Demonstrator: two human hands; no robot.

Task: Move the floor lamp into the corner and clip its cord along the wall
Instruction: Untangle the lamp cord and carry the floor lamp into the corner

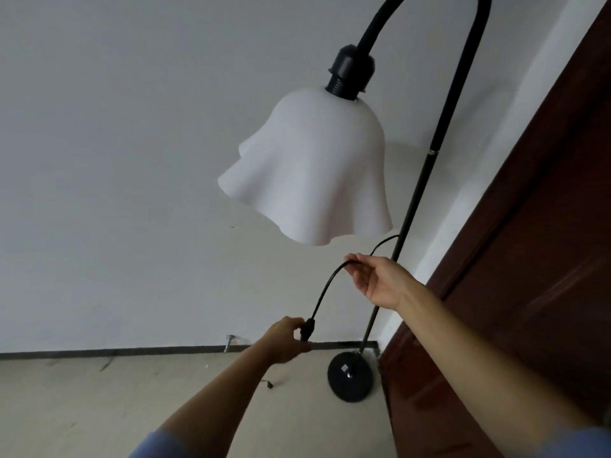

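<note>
The floor lamp stands in the corner between the white wall and a brown door. Its white wavy shade (314,173) hangs from a curved black pole (426,180), and its round black base (350,378) rests on the floor. The black cord (325,289) arcs between my hands. My left hand (287,342) grips the cord at a thicker black part, perhaps a switch or plug. My right hand (373,279) pinches the cord higher up, just below the shade and left of the pole. From there the cord runs toward the pole.
A dark baseboard (132,352) runs along the foot of the white wall. A small metal fitting (228,342) sticks out of the wall just above it. The brown wooden door (529,259) fills the right side. Small debris lies on the beige floor (99,408).
</note>
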